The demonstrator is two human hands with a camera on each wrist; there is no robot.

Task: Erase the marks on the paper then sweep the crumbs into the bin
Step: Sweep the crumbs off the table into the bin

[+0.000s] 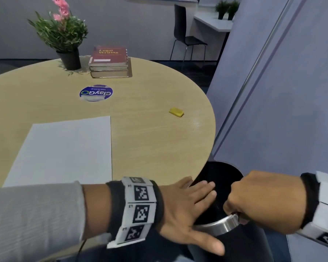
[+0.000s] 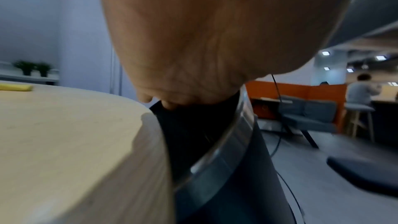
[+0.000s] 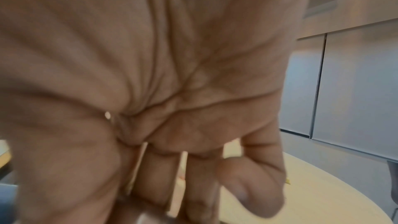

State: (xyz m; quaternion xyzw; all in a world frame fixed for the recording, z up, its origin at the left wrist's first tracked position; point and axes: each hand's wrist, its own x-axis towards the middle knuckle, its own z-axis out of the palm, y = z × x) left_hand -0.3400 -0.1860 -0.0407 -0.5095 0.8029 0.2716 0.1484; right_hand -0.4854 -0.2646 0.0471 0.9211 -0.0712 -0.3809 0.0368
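Observation:
A white sheet of paper (image 1: 64,150) lies flat on the round wooden table (image 1: 150,129); no marks show on it. A yellow eraser (image 1: 176,112) rests alone near the table's right edge, also low and far in the left wrist view as the eraser (image 2: 16,87). The black bin (image 1: 218,188) with a steel rim (image 1: 220,225) is held just below the table's near right edge. My left hand (image 1: 189,207) is flat with straight fingers reaching over the table edge and the bin's mouth. My right hand (image 1: 254,197) grips the bin's rim. Crumbs are too small to see.
A potted plant (image 1: 64,40) and a stack of books (image 1: 110,62) stand at the table's far side, with a round blue sticker (image 1: 96,93) in front of them. A grey partition (image 1: 282,91) rises right of the table. A black chair (image 1: 186,38) stands beyond.

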